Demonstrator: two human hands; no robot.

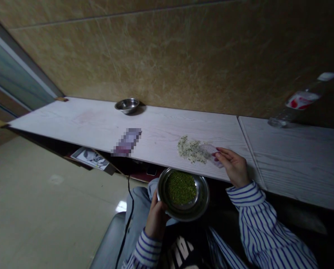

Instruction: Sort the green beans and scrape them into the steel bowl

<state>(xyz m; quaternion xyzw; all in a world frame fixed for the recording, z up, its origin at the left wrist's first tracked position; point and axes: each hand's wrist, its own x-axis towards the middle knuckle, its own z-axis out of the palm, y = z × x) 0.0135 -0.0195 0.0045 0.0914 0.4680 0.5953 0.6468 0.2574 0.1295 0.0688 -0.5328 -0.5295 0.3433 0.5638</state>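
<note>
My left hand (157,216) grips the left rim of a shiny metal bowl (203,201), held over my lap just below the table's front edge. Small green beans (181,186) fill much of the bowl. Pinched between the thumb and fingers of my right hand (236,166) is a thin, translucent purplish sheet (210,152) that looks dotted; its exact kind is unclear. The sheet's far end touches the right side of a spread of white grains mixed with green beans (191,149) on the whitish wood-grain tabletop (161,130).
A smaller metal bowl (127,106) stands near the wall, back left. A pixelated flat object (127,142) lies by the front edge. At the right, a clear plastic bottle (303,100) stands against the wall. A black cable (130,209) hangs below the table, near an open drawer (90,158).
</note>
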